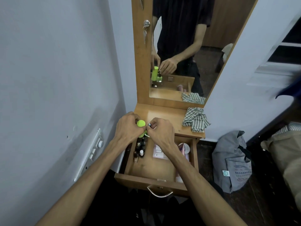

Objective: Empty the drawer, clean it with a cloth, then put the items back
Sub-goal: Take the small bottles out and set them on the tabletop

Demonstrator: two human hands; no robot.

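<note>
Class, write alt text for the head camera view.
Above an open wooden drawer, the left hand grips a lime-green bottle and the right hand pinches a small bottle. A striped cloth lies on the dresser top.

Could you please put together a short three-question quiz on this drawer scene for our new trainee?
1. True or false: the drawer is open.
2. Where does the striped cloth lie? A) in the drawer B) on the dresser top C) on the floor
3. What colour is the bottle that the left hand grips, beside the right hand?

Key: 1 true; 2 B; 3 bright green.
</note>
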